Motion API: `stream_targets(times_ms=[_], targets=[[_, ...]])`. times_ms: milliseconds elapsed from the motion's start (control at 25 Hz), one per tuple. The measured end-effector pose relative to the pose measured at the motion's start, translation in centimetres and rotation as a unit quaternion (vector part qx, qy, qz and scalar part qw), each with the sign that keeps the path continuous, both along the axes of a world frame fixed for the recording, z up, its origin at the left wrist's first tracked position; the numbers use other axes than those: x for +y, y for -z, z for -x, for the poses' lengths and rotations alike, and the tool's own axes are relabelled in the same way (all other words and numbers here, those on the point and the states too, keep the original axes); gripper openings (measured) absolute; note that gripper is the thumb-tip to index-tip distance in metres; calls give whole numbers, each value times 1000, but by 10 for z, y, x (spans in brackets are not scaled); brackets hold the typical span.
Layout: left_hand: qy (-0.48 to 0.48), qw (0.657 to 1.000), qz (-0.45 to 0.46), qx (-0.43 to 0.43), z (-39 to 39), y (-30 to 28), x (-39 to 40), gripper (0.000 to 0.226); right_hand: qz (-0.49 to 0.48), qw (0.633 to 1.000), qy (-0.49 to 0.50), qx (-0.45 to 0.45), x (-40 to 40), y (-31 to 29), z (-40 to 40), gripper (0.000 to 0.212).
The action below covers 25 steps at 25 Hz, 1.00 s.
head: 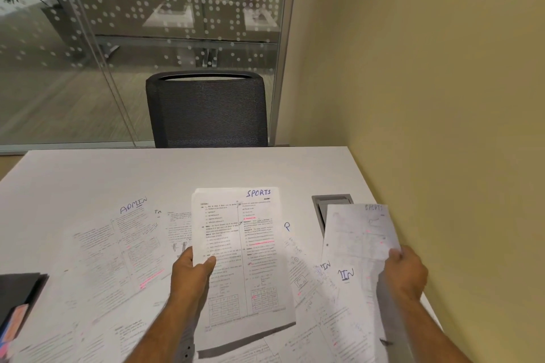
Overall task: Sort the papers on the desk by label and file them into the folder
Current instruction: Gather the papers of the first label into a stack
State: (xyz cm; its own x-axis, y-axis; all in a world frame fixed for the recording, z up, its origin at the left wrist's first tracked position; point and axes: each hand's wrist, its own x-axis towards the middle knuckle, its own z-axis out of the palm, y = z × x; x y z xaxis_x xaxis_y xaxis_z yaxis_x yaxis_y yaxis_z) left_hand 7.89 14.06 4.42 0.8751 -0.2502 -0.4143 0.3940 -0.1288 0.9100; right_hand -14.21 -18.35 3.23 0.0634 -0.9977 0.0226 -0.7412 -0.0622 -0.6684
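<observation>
Above the white desk (124,174), I note the left hand (196,270) pinching a printed sheet marked SPORTS (244,244) by its left edge, held over scattered papers (118,259). Nearer the yellow wall (442,97), the right hand (405,270) grips a second SPORTS sheet (358,233), which is blurred.

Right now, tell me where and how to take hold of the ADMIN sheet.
Pinch the ADMIN sheet at its far left corner, coming from the left over the bare table. It lies flat, so lift that edge with a fingertip first. Other papers crowd its right and near sides, while that corner looks free.
</observation>
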Motion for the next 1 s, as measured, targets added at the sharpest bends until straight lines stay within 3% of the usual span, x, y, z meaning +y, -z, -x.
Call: stream_targets(times_ms=[200,440,560,760,840,960,1000], targets=[[1,1000,10,-8,3,-7,3,32,116,983,-3,-141,2,-54,-23,17],[-11,999,-3,-36,8,-16,10,31,97,924,-44,-368,33,-112,-61,9],[-9,999,-6,-33,9,-22,17,35,27,909,-115,-400,61,-114,-76,8],[24,999,44,13,11,-29,25,32,-177,928,-183,-273,121,-71,-89,8],[45,997,61,25,11,-33,28,28,-254,911,-169,-278,140,-50,-96,7],[55,998,25,-11,13,-40,34,12,-368,854,-152,-334,162,-45,-106,20],[43,998,24,-32,14,-40,37,20,-377,843,-161,-348,170,-47,-107,25]])
